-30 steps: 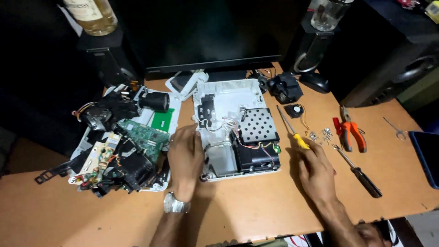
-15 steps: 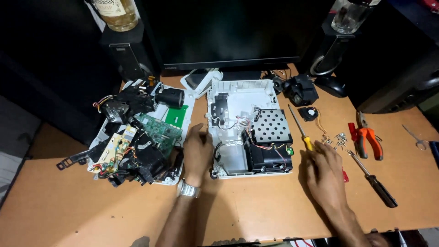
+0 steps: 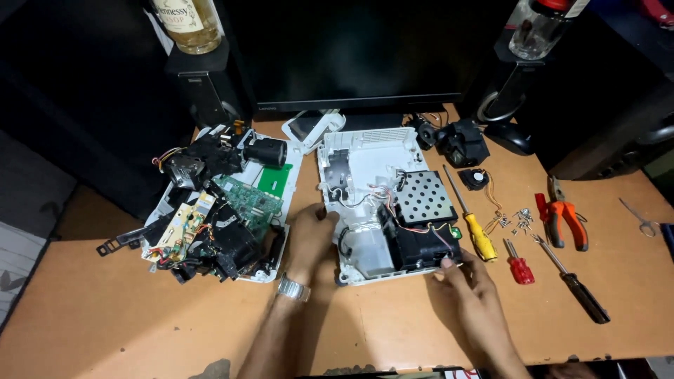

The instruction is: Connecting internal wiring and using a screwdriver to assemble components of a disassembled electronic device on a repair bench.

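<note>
Opened white casing [image 3: 365,151]: centre of table [image 3: 105,330], internals up, perforated metal shield [image 3: 423,197] inside.
Left hand [image 3: 309,238]: flat on the casing's left edge, fingers spread, gripping nothing, apparently steadying it.
Right hand [image 3: 469,284]: at the casing's lower right corner, fingers loosely extended against the black module [image 3: 421,242].
Left of casing: heap of removed parts [image 3: 210,210] with a green board.
Right of casing: yellow-handled screwdriver [image 3: 472,221], loose screws [image 3: 516,219], orange pliers [image 3: 565,214], within reach.
Behind, far left: clear bottle [image 3: 184,24], pale label.
</note>
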